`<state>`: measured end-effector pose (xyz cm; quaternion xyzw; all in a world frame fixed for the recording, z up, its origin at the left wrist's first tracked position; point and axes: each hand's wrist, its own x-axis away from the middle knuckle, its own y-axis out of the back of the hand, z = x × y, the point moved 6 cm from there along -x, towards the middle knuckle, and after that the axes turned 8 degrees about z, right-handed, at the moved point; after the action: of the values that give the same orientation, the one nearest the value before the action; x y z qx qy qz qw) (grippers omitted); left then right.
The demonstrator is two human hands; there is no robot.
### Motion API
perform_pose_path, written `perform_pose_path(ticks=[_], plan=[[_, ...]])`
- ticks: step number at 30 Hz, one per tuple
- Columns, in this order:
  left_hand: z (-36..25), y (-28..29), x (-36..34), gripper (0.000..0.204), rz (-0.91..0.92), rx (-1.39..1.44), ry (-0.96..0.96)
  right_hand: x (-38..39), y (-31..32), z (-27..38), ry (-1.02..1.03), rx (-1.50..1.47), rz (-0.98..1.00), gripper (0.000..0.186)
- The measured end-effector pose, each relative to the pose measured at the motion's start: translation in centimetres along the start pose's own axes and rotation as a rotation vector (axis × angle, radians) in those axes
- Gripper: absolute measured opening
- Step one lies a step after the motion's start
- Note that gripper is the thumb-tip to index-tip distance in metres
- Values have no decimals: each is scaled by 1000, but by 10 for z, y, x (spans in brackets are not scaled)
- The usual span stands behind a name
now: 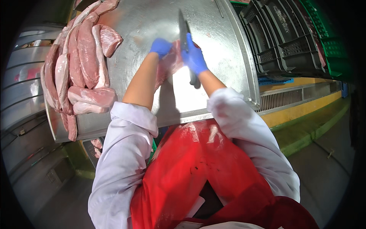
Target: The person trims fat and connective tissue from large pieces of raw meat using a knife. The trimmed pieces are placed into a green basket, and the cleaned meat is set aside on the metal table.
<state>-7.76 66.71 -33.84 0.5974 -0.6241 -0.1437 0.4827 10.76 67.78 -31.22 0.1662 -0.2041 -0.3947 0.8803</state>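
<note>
A slab of raw pink meat (167, 65) lies on the metal table between my two blue-gloved hands. My left hand (161, 47) is closed at its upper left edge, a little blurred. My right hand (194, 58) is wrapped round a knife and rests against the right edge of the meat. The knife's long blade (182, 23) points away from me, and its dark handle end (195, 81) shows below my palm. Part of the meat is hidden behind my left forearm and my fingers.
Several long cuts of meat (87, 55) are heaped along the left side of the metal table (217, 99), which has a raised rim. Black crates (284, 42) and a green crate (335, 53) stand right of it. A thin rod (219, 8) lies at the far edge.
</note>
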Motion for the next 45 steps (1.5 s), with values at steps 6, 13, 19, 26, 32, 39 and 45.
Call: perform_pose_path(ticks=[6, 13, 19, 26, 32, 39, 45], plan=[[-17, 4, 7, 13, 3, 245, 25, 67, -21, -10, 34, 42, 223, 75], [-30, 11, -23, 17, -76, -179, -411, -17, -9, 10, -89, -128, 227, 78], [6, 35, -23, 14, -62, 361, -383, 93, -76, -7, 148, -163, 186, 77], [-23, 57, 34, 10, 134, 1407, -132, 33, -90, 31, 50, -243, 313, 79], [-105, 167, 136, 10, 163, 1580, -733, 106, -155, 41, 33, -53, 492, 71], [-29, 257, 309, 14, -18, 1231, -745, 2, -88, 28, -92, -237, 45, 72], [126, 170, 474, 28, -41, 687, -293, 66, -100, 40, -109, 153, 145, 62]])
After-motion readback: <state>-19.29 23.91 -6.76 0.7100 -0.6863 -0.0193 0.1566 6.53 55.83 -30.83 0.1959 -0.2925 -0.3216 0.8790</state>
